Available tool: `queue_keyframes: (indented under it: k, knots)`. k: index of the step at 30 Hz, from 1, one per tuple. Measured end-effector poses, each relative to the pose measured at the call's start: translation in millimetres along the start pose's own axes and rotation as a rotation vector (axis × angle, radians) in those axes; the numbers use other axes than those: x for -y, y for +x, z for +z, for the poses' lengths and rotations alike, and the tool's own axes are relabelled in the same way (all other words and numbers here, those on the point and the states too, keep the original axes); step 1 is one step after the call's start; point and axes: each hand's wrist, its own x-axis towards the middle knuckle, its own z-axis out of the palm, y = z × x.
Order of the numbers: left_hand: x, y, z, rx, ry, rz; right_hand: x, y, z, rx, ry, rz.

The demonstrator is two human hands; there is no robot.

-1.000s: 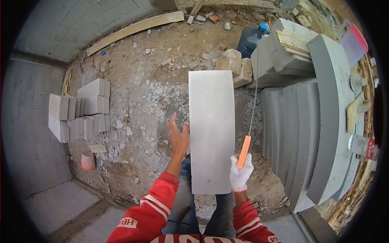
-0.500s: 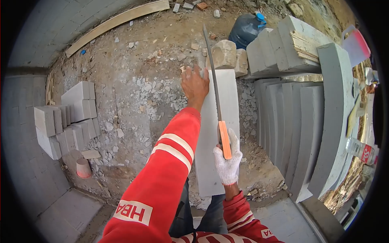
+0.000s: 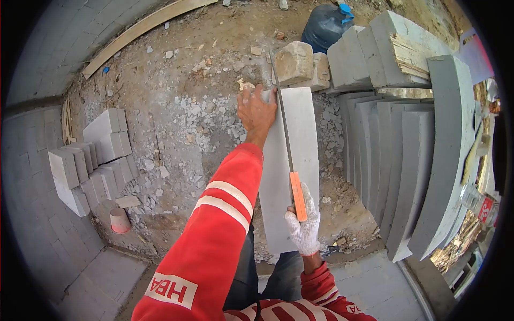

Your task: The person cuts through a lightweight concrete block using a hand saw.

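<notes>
A long pale grey concrete block [image 3: 305,139] lies lengthwise in front of me. My right hand [image 3: 305,230], in a white knitted glove, is wrapped round the orange handle of a handsaw [image 3: 297,197]. The saw's dark, narrow blade runs along the length of the block, and its tip extends past the far end. My left hand [image 3: 256,115] is bare and rests at the block's far left edge, beside the blade, with its fingers spread. Whether the teeth have entered the block cannot be made out.
Large grey blocks [image 3: 409,160] stand in a row at the right. Smaller cut blocks [image 3: 110,144] are stacked at the left, near a bucket [image 3: 119,220]. Beyond the block sit a stone-like lump [image 3: 294,63] and a blue water jug [image 3: 325,28]. Rubble [image 3: 201,120] covers the ground.
My right hand has drawn the saw back toward my body, so the handle sits nearer me. My left hand stays at the block's edge. The view has shifted slightly.
</notes>
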Motion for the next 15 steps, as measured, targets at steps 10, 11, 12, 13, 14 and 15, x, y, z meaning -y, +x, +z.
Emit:
queue_keyframes:
  k: [10,11,12,13,14,15]
  knots:
    - [-4,-5,-5,0.064,0.023,-0.039,10,72,9,0.002,-0.041,-0.004]
    - [-6,-3,-7,0.078,0.022,-0.049,10,66,7,-0.003,-0.037,-0.005]
    - [-6,-3,-6,0.076,0.02,-0.046,8,51,1,-0.006,-0.08,0.0]
    - [-4,-4,-4,0.058,0.014,-0.043,6,37,-5,-0.009,-0.124,0.003]
    - [-3,-3,-2,0.041,0.007,-0.045,-2,22,-7,-0.04,-0.12,0.019]
    - [-3,-2,-2,0.04,0.004,-0.054,-2,19,-8,-0.033,-0.127,0.017]
